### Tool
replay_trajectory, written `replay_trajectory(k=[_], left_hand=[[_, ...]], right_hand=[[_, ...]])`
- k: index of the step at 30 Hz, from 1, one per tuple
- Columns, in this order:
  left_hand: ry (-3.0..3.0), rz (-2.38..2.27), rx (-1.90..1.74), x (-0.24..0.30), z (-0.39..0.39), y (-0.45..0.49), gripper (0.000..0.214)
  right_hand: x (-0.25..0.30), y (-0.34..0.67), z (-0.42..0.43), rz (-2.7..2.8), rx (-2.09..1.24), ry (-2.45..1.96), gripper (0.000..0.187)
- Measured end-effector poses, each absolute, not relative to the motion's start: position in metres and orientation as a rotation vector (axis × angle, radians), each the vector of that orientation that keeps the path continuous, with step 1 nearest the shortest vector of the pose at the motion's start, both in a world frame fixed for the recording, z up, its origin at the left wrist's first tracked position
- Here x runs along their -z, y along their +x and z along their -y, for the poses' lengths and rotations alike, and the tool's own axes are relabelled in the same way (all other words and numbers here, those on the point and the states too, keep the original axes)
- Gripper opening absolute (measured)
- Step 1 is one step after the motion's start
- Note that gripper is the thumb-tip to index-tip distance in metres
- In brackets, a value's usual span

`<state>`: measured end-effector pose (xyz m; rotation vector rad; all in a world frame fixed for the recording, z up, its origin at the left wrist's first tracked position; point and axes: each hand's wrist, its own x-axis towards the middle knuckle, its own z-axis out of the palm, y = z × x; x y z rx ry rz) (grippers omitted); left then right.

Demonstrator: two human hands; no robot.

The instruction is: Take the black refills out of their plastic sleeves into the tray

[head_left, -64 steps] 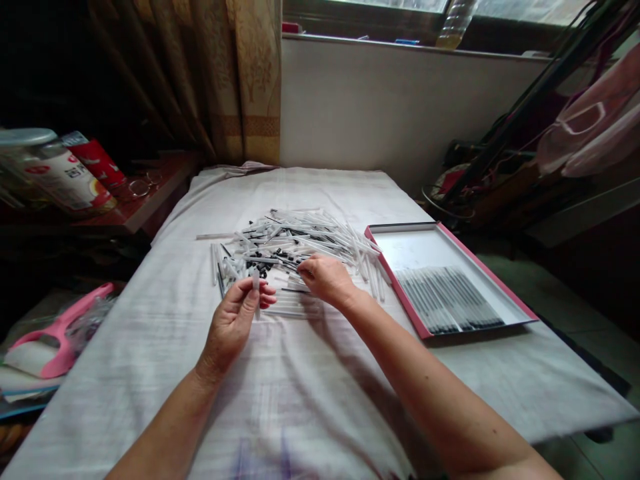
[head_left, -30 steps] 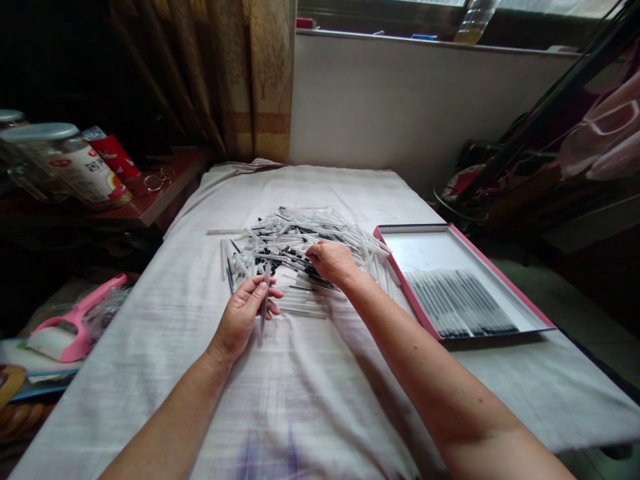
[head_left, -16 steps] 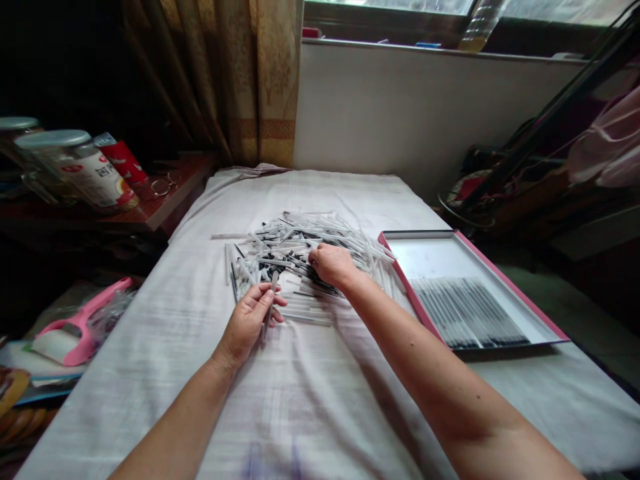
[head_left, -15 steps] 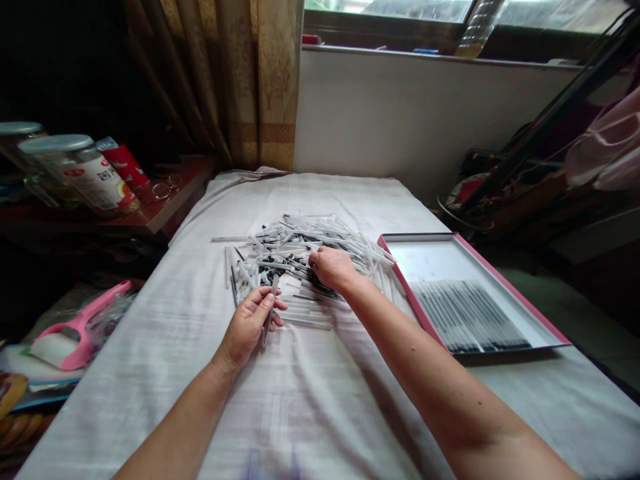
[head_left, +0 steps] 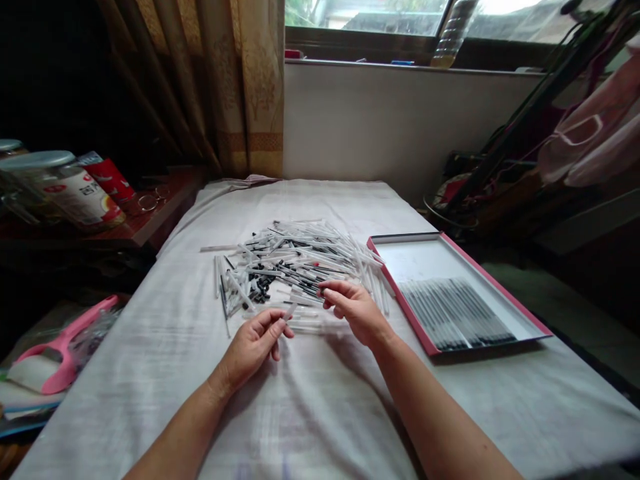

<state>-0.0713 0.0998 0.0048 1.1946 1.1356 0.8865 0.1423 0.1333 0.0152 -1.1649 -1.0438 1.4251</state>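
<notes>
Between the thumb and fingers of my left hand [head_left: 257,343] is a translucent pen barrel [head_left: 290,311], its end pointing up and to the right. My right hand [head_left: 356,312] is pinched at the near edge of the pile, with something small and dark at its fingertips that I cannot make out. Beyond both hands spreads a loose pile of clear pen barrels [head_left: 320,235], thin dark refills [head_left: 305,277] and small black pen parts [head_left: 261,288]. Right of the pile, a shallow pink-edged box [head_left: 410,255] holds a neat row of pens [head_left: 453,313] with dark ends.
White cloth [head_left: 300,413] covers the table. To the left, a side table carries a glass jar [head_left: 75,193], a red packet [head_left: 111,179] and glasses [head_left: 150,200]. A pink-handled thing [head_left: 70,347] lies beyond the left edge. Curtain [head_left: 255,87] and wall are at the back.
My right hand has drawn back from the pile toward me, closer to my left hand. The barrel in my left hand has tilted from nearly upright to the right. The view has shifted slightly.
</notes>
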Motion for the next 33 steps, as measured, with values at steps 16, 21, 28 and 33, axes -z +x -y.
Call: replay_trajectory(k=[16,21,28,33], left_hand=[[1.259,-1.096,-0.664,-0.005,-0.093,-0.067,0.056],[1.273,-1.086,-0.649,-0.004,-0.093,-0.067,0.054],[1.322,-1.065,-0.640,-0.001,-0.093,-0.068,0.049],[1.358,-1.085,-0.626,0.000,-0.093,-0.069,0.045]], right_hand=[[-0.011,0.132,-0.111,0.983,-1.628,-1.101,0.024],[-0.008,0.130,-0.109,1.088,-1.586,-1.078,0.021],[-0.005,0.134,-0.107,1.466,-1.302,-1.112,0.018],[-0.008,0.140,-0.107,1.739,-1.086,-1.155,0.017]])
